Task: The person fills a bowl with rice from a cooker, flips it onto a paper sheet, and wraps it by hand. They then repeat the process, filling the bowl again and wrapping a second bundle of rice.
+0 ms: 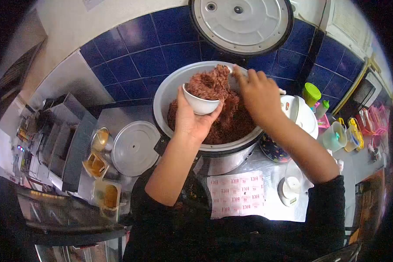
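Observation:
My left hand (191, 121) is wrapped round a small white bowl (201, 105) from below, above the open cooker. Reddish-brown cooked rice (205, 85) is heaped in the bowl, above its rim. My right hand (260, 94) grips a white-handled rice paddle (282, 91); its blade is hidden by a clump of rice at the bowl's right edge. Beneath both hands, the large round rice cooker (163, 94) holds more of the same rice. Its hinged lid (242, 26) stands raised at the back against blue tiles.
A round metal lid (135, 148) and several small food containers (107, 195) lie on the left. In front, printed paper sheets (236, 192) rest beside a small scale (288, 192). To the right are a white lid (308, 115), a green cup (311, 92) and clear plastic jugs (335, 137).

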Demonstrator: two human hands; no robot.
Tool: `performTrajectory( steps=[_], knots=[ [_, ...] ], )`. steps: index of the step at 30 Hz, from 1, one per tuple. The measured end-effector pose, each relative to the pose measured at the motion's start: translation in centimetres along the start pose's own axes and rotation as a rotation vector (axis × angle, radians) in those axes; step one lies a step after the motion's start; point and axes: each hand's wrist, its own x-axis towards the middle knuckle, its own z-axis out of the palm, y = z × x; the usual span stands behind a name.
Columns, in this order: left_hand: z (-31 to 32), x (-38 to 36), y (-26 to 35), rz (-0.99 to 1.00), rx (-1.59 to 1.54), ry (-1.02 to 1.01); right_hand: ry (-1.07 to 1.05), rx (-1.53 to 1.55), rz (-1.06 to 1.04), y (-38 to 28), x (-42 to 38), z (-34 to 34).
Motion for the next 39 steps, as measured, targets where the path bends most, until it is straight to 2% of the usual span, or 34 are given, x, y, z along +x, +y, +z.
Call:
performTrajectory(
  steps=[1,2,3,5,6,8,9,11,12,13,15,16,19,20,23,25,27,29,31,33,34,39],
  knots=[
    [0.0,0.1,0.2,0.006,-0.059,-0.023,0.007,0.110,0.075,0.6,0.5,-1.1],
    [-0.1,0.0,0.4,0.001,-0.059,-0.019,-0.075,0.252,0.161,1.0,0.8,-2.4],
    [-0.2,0.0,0.4,0.001,-0.060,-0.019,-0.076,0.251,0.160,1.3,1.1,-3.0],
    [-0.5,0.1,0.4,0.005,-0.051,-0.038,-0.175,0.564,0.277,1.8,1.2,-3.4],
    [-0.5,0.1,0.3,0.002,-0.052,-0.036,-0.178,0.564,0.278,1.7,1.1,-3.4],
    [-0.6,0.0,0.3,0.010,-0.048,-0.013,0.058,1.009,0.266,1.1,0.7,-3.2],
    [-0.4,-0.2,0.3,0.010,-0.050,-0.011,0.055,1.010,0.265,0.7,0.4,-2.8],
    [0.3,-0.7,0.2,0.087,0.058,0.018,-0.044,1.190,0.097,-0.5,-0.2,-2.1],
    [0.2,-0.7,0.1,0.111,0.042,0.002,-0.207,1.312,0.213,-1.6,-0.4,-2.6],
    [0.1,-0.8,0.0,0.110,0.041,0.005,-0.211,1.313,0.214,-2.3,-0.5,-2.9],
    [0.1,-1.0,0.1,0.212,0.120,0.000,-0.272,1.086,0.220,-3.3,-0.8,-3.3],
    [-0.1,-1.0,0.2,0.226,0.140,-0.004,-0.175,1.104,0.174,-3.9,-1.2,-2.7],
    [-1.0,-0.6,0.4,0.275,0.217,0.005,-0.215,1.092,0.134,-4.9,-1.2,-3.8],
    [-1.4,-0.5,0.3,0.275,0.216,0.009,-0.347,1.120,0.134,-4.7,-1.0,-4.6],
    [-1.8,-0.2,0.4,0.312,0.250,0.005,-0.395,1.035,0.089,-4.2,-0.9,-4.5],
    [-1.2,-0.3,0.6,0.311,0.182,0.054,-0.524,0.998,0.088,-1.9,0.4,-4.1],
    [-0.9,-0.4,0.7,0.301,0.173,0.068,-0.164,1.028,0.035,-0.6,1.0,-2.2],
    [-1.0,-0.3,0.6,0.236,0.148,0.118,-0.194,1.063,0.096,0.4,1.5,-3.7],
    [-1.0,-0.3,0.4,0.222,0.192,0.053,-0.228,1.101,0.158,-0.7,2.1,-5.2],
    [-0.5,-0.9,0.4,0.212,0.189,0.013,-0.446,0.885,0.198,-2.5,2.0,-5.5],
    [-0.4,-1.0,0.6,0.171,0.132,-0.008,-0.389,0.817,0.209,-3.5,1.4,-5.4],
    [-1.0,-0.7,0.6,0.191,0.205,-0.027,-0.428,0.712,0.119,-4.2,1.9,-4.6]
  ],
)
